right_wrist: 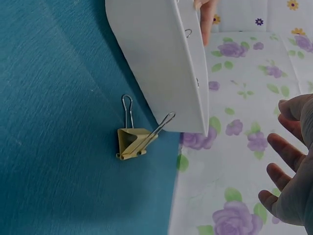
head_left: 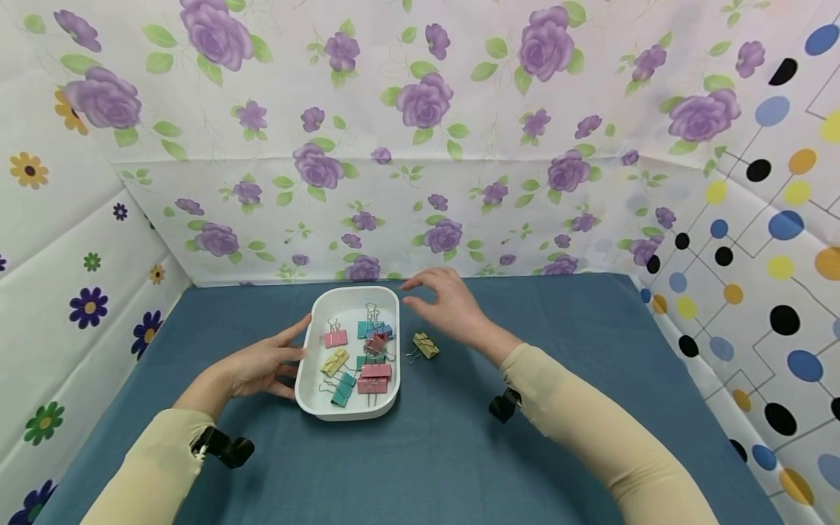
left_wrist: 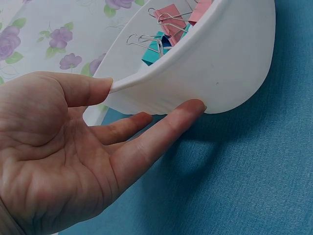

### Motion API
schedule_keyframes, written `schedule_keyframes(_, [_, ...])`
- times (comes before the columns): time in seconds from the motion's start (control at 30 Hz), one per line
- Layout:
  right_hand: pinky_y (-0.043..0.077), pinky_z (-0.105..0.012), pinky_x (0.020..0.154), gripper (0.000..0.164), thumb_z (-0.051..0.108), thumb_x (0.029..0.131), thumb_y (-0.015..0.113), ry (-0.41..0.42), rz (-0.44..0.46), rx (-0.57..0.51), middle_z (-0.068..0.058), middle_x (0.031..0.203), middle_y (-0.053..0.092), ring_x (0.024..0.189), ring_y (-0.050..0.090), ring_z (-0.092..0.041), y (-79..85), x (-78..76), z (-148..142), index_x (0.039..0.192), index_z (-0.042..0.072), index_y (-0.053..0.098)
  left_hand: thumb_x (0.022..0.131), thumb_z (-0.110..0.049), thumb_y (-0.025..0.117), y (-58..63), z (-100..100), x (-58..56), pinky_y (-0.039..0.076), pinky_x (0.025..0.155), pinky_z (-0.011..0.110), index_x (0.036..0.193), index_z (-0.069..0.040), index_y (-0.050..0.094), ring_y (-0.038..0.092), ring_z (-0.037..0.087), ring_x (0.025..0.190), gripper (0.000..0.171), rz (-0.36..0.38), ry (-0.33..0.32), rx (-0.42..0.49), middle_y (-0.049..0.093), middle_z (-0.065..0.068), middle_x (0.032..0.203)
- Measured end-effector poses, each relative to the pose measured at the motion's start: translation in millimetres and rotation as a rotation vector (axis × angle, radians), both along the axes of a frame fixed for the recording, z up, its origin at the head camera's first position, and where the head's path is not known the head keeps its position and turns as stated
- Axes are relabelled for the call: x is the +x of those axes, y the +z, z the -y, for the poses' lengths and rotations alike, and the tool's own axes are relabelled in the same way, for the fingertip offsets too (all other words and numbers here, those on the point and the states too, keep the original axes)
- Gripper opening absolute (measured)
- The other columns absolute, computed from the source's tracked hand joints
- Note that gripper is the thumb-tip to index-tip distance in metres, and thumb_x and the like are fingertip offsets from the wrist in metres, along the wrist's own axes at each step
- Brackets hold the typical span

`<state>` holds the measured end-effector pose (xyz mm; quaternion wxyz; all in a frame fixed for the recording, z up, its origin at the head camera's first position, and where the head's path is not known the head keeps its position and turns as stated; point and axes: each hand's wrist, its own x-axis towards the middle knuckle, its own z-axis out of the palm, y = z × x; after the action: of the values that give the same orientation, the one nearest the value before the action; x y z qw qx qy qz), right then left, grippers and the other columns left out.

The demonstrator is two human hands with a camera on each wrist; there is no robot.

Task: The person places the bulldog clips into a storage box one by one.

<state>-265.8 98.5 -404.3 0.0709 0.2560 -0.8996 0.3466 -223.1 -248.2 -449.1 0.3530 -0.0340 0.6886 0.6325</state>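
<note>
A white tray [head_left: 348, 415] sits on the blue cloth, holding pink, teal, blue and yellow binder clips. Against its left side is my left hand [head_left: 259, 364], fingertips touching the outer wall and rim; the left wrist view shows these fingers [left_wrist: 142, 147] mostly straight. My right hand [head_left: 449, 306] hovers past the tray's right edge, holding nothing, its fingers loosely bent and spread. Below that hand, just right of the tray, a yellow binder clip [head_left: 425, 345] lies on the cloth with its wire handles out. Inside the tray, several clips, including a pink clip [head_left: 335, 338], lie scattered.
A blue cloth [head_left: 446, 467] covers the table. Behind it rises a curtain [head_left: 426, 182] with purple flowers; a dotted sheet [head_left: 787, 313] hangs at right and a daisy-print sheet [head_left: 52, 350] at left. Each wrist wears a small black camera mount [head_left: 226, 448].
</note>
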Motion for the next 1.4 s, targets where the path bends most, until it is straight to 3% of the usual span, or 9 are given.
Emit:
schedule_keyframes(0.7, [0.034, -0.046, 0.097, 0.018, 0.041, 0.089, 0.060, -0.018, -0.001, 0.030, 0.013, 0.117, 0.055, 0.124, 0.036, -0.018, -13.1, -4.8, -13, 0.106, 0.036, 0.064, 0.100, -0.024, 0.044, -2.9, 1, -2.1, 0.049, 0.076, 0.056, 0.142, -0.055, 0.004, 0.045, 0.042, 0.118, 0.066, 0.002, 0.010, 0.000, 0.016, 0.014, 0.147])
schedule_keyframes(1.4, [0.034, -0.045, 0.097, 0.018, 0.037, 0.087, 0.065, -0.014, 0.073, 0.181, 0.014, 0.113, 0.057, 0.120, 0.039, -0.018, -36.8, -1.4, -19, 0.105, 0.033, 0.066, 0.100, -0.024, 0.044, -2.4, 1, -0.7, 0.049, 0.077, 0.056, 0.142, -0.055, 0.004, 0.046, 0.041, 0.117, 0.066, 0.004, 0.010, -0.001, 0.016, 0.013, 0.147])
